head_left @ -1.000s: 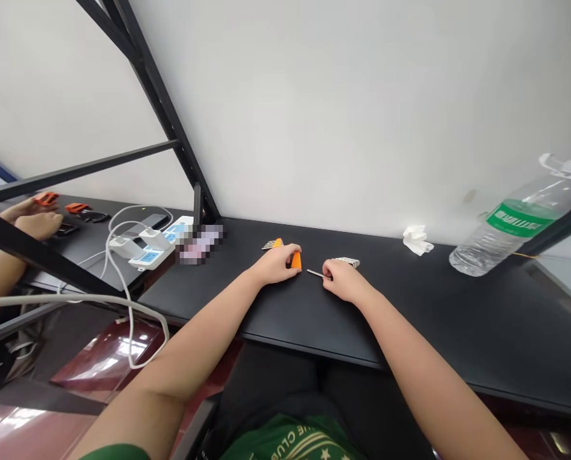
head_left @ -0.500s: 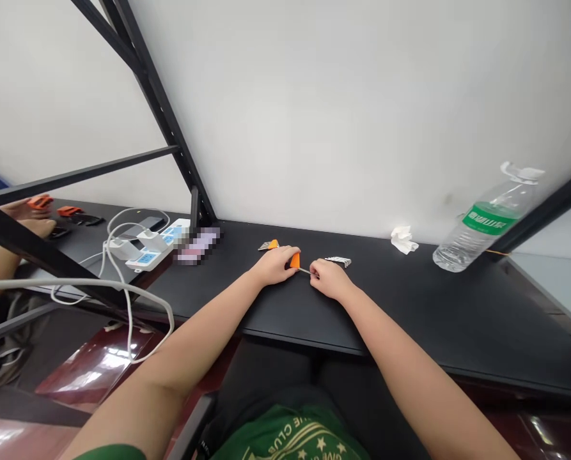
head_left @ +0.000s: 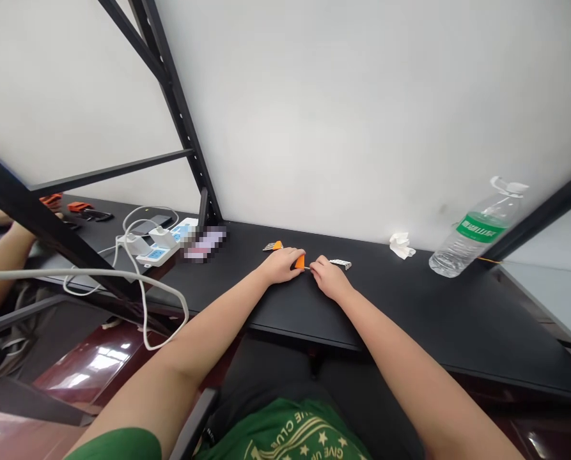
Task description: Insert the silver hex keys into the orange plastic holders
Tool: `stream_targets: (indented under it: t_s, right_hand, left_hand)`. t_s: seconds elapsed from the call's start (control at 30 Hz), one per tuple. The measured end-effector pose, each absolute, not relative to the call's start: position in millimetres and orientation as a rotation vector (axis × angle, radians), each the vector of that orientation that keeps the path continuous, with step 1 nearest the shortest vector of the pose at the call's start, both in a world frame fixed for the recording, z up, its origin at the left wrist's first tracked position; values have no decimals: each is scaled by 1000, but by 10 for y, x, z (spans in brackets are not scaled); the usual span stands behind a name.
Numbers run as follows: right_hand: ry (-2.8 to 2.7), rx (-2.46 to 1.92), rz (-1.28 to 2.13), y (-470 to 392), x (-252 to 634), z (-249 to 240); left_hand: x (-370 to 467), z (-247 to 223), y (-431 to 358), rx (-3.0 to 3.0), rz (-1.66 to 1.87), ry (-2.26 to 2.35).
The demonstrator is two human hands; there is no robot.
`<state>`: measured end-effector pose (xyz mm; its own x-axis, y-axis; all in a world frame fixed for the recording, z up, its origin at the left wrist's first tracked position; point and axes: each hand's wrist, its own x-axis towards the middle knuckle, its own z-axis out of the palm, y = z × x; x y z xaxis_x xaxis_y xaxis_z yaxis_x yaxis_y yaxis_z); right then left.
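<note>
My left hand (head_left: 283,265) is closed around a small orange holder (head_left: 300,262) on the black table. From the holder a thin metal rod, apparently a hex key (head_left: 307,268), runs to the right. The fingertips of my right hand (head_left: 330,276) pinch the rod's other end; only a short length shows between the hands. Behind my left hand lies a second orange holder (head_left: 278,245) with several thin metal keys (head_left: 268,247) fanned out of it. A row of silver metal pieces (head_left: 341,263) lies just beyond my right hand, partly hidden by it.
Along the wall are a crumpled tissue (head_left: 402,245) and a clear water bottle (head_left: 477,233) at right. To the left sit a blurred-out flat item (head_left: 206,244), a white power strip (head_left: 167,246) with a looping cable (head_left: 185,313), and a black frame (head_left: 187,128). Another person's arm (head_left: 7,262) shows far left.
My right hand has moved closer to the orange holder in my left hand, and less of the metal rod shows between them. The camera view has shifted slightly.
</note>
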<state>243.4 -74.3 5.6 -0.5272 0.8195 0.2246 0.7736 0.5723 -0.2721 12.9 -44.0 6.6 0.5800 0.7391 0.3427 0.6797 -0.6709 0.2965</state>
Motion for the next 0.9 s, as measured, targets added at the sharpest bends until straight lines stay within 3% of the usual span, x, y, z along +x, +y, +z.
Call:
stream_targets:
  t_s: [0.43, 0.73, 0.9]
  right_hand:
    - [-2316, -1476, 105, -669, 2358, 11]
    - [-2409, -1337, 156, -669, 2345, -23]
    - [-2331, -1490, 13, -713, 2373, 34]
  left_hand:
    - [258, -17, -340, 2711, 765, 1317]
    - [327, -18, -369, 2731, 821, 1322]
    - [312, -24, -382, 2729, 866, 1325]
